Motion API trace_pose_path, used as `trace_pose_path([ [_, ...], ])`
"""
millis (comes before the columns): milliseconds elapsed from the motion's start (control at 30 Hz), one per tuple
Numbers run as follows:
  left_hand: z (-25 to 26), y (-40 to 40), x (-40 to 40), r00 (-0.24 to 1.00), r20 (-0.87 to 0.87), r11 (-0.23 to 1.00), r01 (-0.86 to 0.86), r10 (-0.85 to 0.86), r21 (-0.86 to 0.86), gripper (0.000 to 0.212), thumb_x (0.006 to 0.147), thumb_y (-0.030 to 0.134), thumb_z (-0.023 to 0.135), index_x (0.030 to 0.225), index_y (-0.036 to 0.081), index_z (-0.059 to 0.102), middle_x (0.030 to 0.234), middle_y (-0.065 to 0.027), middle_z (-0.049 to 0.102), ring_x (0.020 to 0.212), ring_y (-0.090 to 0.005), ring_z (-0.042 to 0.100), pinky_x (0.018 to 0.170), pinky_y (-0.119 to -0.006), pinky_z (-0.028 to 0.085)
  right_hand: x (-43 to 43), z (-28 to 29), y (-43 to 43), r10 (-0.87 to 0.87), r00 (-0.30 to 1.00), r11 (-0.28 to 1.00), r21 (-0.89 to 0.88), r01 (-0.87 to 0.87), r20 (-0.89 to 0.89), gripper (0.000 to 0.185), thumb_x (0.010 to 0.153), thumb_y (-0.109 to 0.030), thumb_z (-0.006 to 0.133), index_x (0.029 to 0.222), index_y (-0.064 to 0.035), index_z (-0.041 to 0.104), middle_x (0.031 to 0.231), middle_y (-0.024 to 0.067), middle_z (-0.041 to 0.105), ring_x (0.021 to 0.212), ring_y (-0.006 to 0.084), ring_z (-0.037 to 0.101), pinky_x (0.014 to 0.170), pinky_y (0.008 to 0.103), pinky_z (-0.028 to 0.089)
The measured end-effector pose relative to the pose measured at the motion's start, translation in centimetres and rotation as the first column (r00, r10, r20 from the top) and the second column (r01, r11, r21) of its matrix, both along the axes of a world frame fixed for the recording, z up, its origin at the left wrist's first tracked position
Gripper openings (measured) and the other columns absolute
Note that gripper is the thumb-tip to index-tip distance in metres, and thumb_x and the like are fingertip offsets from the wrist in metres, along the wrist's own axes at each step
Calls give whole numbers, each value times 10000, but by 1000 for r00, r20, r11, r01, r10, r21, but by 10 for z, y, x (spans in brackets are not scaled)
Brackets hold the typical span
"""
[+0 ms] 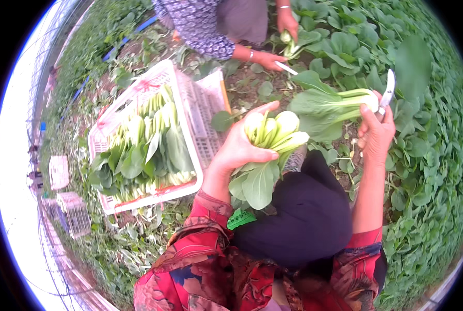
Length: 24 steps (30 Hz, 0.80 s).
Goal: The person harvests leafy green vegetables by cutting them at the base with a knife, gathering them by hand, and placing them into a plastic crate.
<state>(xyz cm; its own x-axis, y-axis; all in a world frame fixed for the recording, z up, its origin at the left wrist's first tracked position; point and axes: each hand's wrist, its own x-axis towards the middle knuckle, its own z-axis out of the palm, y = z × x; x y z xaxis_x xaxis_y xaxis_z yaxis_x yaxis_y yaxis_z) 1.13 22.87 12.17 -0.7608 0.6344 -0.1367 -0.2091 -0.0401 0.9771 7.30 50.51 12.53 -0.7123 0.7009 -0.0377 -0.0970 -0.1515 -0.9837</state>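
Note:
My left hand (242,144) is wrapped around a bunch of several bok choy heads (272,130), their pale bases up and their leaves hanging over my knee. In my right hand (377,128) are a single bok choy (332,103) and a small knife (388,89). The thumb and fingers pinch the plant at its white base, with the leaves pointing left towards the bunch. The knife's curved blade sticks up past my fingers, and its handle is mostly hidden in the palm. A gap separates the bunch from the single plant's base.
Left of me stands a white plastic crate (186,128) with stacked bok choy (138,144). Ahead, a co-worker's hands (268,59) hold a plant and a knife (285,68). Growing bok choy (429,163) covers the right side. More crates (74,214) stand farther left.

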Motion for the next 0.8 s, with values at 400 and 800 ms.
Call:
trace_pose_path([
  [400, 79, -117, 116, 945, 206, 752, -326, 253, 573, 683, 591, 37, 763, 1219, -15, 499, 1114, -86, 611, 1025, -199, 598, 920, -339, 459, 49, 132, -193, 695, 719, 711, 146, -688, 4, 578, 645, -162, 746, 1160, 1, 541, 758, 3, 585, 430, 34, 399, 410, 166, 321],
  [800, 65, -168, 112, 905, 204, 758, -425, 374, 494, 663, 625, 76, 768, 1229, 5, 503, 1136, -51, 597, 1054, -151, 559, 940, -311, 423, 26, 115, -265, 709, 704, 694, -144, -706, -35, 392, 772, -153, 696, 1098, -21, 522, 630, -5, 543, 350, 33, 353, 325, 172, 291],
])
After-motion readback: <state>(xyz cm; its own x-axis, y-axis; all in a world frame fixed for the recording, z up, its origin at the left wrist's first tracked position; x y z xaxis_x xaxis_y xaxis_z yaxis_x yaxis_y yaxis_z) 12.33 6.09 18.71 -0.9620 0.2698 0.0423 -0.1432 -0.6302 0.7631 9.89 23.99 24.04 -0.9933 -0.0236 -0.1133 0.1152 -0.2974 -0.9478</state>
